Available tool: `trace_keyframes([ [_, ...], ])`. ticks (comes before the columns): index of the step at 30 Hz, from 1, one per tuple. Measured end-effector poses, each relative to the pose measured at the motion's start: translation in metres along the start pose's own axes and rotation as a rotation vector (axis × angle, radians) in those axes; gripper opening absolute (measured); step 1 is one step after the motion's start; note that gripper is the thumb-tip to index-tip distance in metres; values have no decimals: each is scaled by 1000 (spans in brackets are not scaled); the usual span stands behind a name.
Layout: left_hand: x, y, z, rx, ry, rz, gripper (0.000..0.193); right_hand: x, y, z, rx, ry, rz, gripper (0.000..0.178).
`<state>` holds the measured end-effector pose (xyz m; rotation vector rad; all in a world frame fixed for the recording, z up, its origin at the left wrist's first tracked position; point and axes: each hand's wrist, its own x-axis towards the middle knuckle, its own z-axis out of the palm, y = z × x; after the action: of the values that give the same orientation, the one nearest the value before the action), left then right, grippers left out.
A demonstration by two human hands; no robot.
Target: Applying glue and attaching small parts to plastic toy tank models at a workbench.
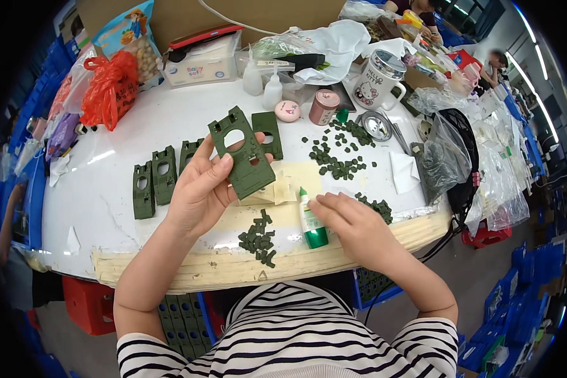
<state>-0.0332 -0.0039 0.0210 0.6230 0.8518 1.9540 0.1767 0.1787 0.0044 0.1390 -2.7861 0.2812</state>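
My left hand (205, 179) grips a dark green plastic model tank hull (242, 151), a flat piece with a round hole, raised above the table. My right hand (353, 220) is at a white glue bottle (311, 220) with a green base and green nozzle, its fingers bent together over the bottle's right side; the thumb is hidden. Behind the raised hull lies another green hull (268, 126). More such hulls (164, 173) stand in a row at the left. A heap of small green parts (258, 239) lies between my forearms.
Small green pieces (340, 160) are scattered right of centre. Behind them are a pink tin (324, 107), a white lidded mug (379, 82) and white squeeze bottles (273, 91). A red plastic bag (110, 91) sits back left. Yellowish tape (201, 268) covers the table's front edge.
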Motion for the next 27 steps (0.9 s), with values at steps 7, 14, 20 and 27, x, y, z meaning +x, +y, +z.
trace_keyframes([
  [7,1,-1,3,-99,-36,-33,44,26,88,-13,109,228,445,8],
  [14,3,1,-2,-88,-31,-1,42,50,132,8,127,37,559,11],
  [20,6,13,-13,-59,11,104,46,57,137,1,232,-78,647,8],
  [27,9,19,-17,-113,21,143,46,60,126,-7,269,114,526,11],
])
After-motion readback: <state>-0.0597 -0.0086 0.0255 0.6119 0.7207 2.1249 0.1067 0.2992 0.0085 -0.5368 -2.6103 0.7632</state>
